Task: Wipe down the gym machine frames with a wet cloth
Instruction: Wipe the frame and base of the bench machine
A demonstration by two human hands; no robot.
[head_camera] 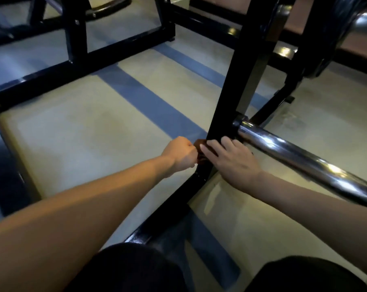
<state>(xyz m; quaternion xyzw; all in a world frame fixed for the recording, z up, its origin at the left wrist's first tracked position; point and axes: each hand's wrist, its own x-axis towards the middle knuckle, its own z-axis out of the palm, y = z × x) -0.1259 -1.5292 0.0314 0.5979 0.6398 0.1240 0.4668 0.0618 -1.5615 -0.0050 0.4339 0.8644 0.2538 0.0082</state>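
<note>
A black upright post [239, 81] of the gym machine frame rises from a black floor bar [178, 207] in the middle of the view. A small dark brown cloth [200, 151] is wrapped low on the post, mostly hidden between my hands. My left hand [181, 155] is curled in a fist and grips the cloth's left side. My right hand [231, 160] lies over the cloth and the post with fingers stretched out, pressing it against the frame.
A chrome bar [304, 161] sticks out from the post toward the lower right, just past my right hand. Another black machine frame [77, 66] stands on the left. The floor is beige with blue stripes [153, 106]. My knees [136, 268] fill the bottom edge.
</note>
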